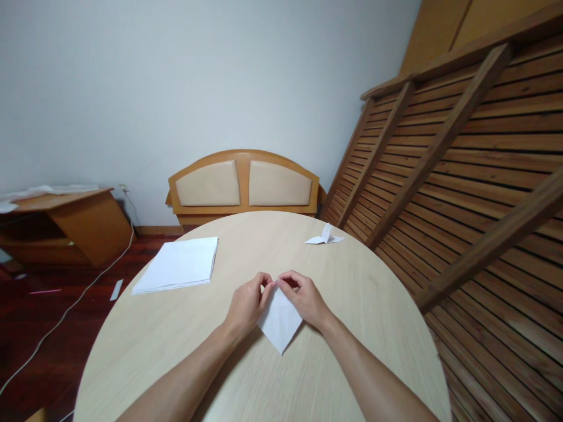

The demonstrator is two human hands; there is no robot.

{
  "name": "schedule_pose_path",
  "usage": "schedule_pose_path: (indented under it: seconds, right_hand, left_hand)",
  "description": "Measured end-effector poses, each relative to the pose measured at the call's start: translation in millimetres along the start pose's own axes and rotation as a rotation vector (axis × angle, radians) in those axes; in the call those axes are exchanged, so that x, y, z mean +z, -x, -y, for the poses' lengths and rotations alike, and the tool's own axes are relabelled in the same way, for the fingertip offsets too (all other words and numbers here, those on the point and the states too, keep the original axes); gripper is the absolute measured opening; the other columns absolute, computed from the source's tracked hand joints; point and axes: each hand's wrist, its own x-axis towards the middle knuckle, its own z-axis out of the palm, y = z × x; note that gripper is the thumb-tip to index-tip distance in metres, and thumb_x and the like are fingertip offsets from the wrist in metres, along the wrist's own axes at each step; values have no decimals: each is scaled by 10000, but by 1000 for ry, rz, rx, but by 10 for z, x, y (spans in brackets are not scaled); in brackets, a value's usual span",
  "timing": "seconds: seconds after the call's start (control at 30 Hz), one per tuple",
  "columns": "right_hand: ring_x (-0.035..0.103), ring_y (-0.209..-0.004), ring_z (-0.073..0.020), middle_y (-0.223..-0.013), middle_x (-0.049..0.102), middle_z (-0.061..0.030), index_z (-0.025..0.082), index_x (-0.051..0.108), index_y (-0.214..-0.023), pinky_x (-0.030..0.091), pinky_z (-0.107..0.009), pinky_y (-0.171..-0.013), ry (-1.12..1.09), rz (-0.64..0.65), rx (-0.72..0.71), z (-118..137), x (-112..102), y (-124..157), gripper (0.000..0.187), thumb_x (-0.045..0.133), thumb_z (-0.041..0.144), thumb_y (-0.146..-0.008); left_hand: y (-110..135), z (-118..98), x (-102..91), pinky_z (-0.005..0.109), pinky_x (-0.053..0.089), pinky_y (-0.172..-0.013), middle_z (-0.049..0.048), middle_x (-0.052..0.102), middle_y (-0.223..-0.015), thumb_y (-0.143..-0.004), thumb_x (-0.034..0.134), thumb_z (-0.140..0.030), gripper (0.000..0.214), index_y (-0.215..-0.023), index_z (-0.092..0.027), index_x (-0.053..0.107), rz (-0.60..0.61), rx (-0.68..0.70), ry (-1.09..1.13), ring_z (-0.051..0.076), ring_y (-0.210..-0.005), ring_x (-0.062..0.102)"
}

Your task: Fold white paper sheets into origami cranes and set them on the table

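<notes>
Between my hands is a folded piece of white paper (280,322), shaped like a diamond with one corner pointing toward me. My left hand (251,299) pinches it near its far corner, fingers closed. From the other side my right hand (307,298) pinches the same far corner, its thumb and fingertips almost touching those of the left. The fingers partly hide the paper's top and side edges. Farther off to the right on the table rests a folded white paper crane (324,235).
A stack of white paper sheets (180,265) lies on the round wooden table (176,363) at the left. Wooden slatted panels (461,176) lean along the right side. Behind the table stands a padded headboard (244,176). A white cable (83,296) crosses the floor at left.
</notes>
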Motion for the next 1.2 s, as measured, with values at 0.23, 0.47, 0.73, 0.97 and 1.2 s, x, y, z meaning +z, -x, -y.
schedule_pose_path:
  seconds: [0.23, 0.47, 0.73, 0.97, 1.2]
  right_hand:
    - [588, -719, -149, -780, 660, -9, 173, 676, -838, 443, -257, -661, -10, -65, -23, -26, -29, -19, 238, 599, 386, -909]
    - [553, -682, -140, -748, 618, 0, 166, 662, -848, 414, -249, -620, -28, -108, -12, -116, -109, -43, 270, 595, 421, -907]
    - [571, -653, -134, -837, 644, -18, 173, 675, -1062, 447, -250, -587, -13, -79, 56, -268, -79, -50, 303, 570, 421, -923]
    - [535, -1199, -220, -1316, 595, -80, 240, 581, -1333, 419, -389, -1047, 454, 33, -199, -196, -20, 13, 417, 592, 256, -916]
    - [491, -1259, -247, -1390, 584, -61, 266, 605, -1327, 400, -416, -1037, 705, 319, -188, -16, 43, 128, 351, 507, 310, -993]
  left_hand:
    - [-20, -7, -20, 245, 316, -577, -14, 607, -678, -974, 438, -408, 278, -881, -192, 587, 26, -6, 15, 140, -586, 527]
    - [-52, 23, -69, 242, 273, -543, -32, 555, -597, -935, 495, -462, 318, -872, -184, 636, 64, -30, -8, 132, -548, 485]
    - [-82, 122, -56, 239, 265, -526, -51, 518, -568, -921, 519, -464, 298, -916, -194, 645, 57, -67, 4, 135, -534, 488]
    - [-127, 250, -55, 252, 266, -543, -27, 631, -629, -974, 448, -349, 275, -1186, -214, 562, -8, -259, -230, 172, -604, 600]
    - [-105, 240, -86, 322, 433, -729, 75, 733, -863, -953, 490, -329, 271, -1145, -187, 617, 53, -162, -505, 248, -856, 686]
